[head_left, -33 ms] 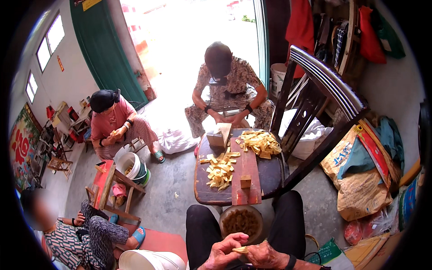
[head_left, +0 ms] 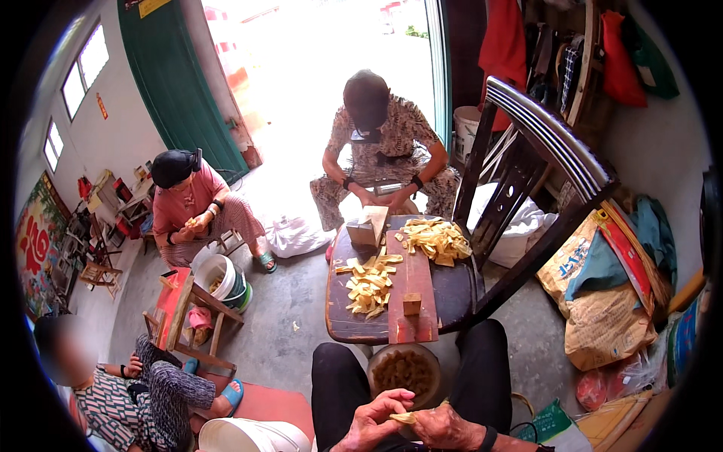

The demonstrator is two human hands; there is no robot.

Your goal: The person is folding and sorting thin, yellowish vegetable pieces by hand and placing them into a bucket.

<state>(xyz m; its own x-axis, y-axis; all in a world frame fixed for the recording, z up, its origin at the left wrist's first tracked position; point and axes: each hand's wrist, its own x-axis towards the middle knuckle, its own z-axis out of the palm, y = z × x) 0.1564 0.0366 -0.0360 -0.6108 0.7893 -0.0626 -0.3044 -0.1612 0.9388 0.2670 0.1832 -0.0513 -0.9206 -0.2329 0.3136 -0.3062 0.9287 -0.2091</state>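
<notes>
At the bottom centre of the frame a small yellow folded piece (head_left: 404, 416) is pinched between the left hand (head_left: 370, 426) and the right hand (head_left: 446, 427), fingers closed on it, best kept low over the brown bowl (head_left: 407, 373).

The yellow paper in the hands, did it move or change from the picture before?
Nothing visibly changed. Both hands, left hand and right hand, have the folded yellow paper pinched between them over the round bowl, same as before. The yellow paper pile and small wooden block on the chair seat lie where they were.
</notes>
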